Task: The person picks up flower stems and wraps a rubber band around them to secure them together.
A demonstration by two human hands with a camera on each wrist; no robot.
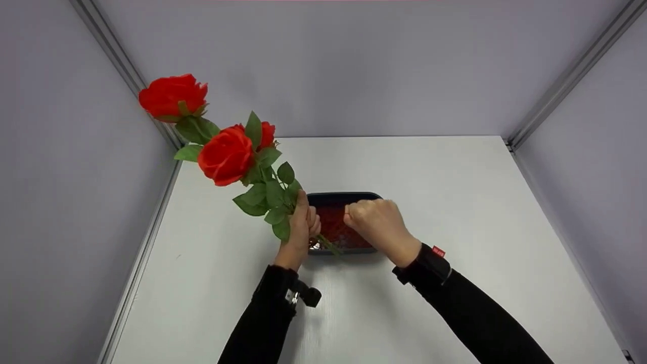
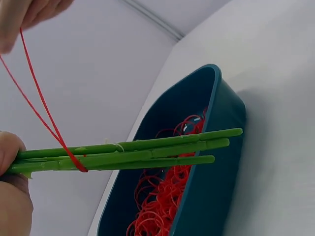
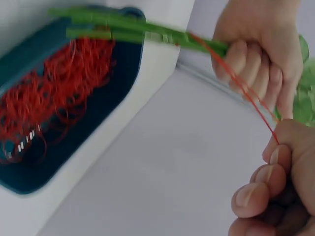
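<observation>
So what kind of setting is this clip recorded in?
Probably a staged recording booth, not a flower shop: a bare white table boxed in by plain grey walls with metal corner rails, holding only a blue tray of red rubber bands.

A white table [image 1: 455, 212] carries one thing: a dark blue tray [image 1: 343, 196] of red rubber bands [image 1: 336, 230], sitting near the middle, well apart from every edge.

Glossy plastic stems [image 2: 147, 152], matt white table [image 1: 455, 202] — rubbery red band [image 2: 39, 108], seemingly
</observation>
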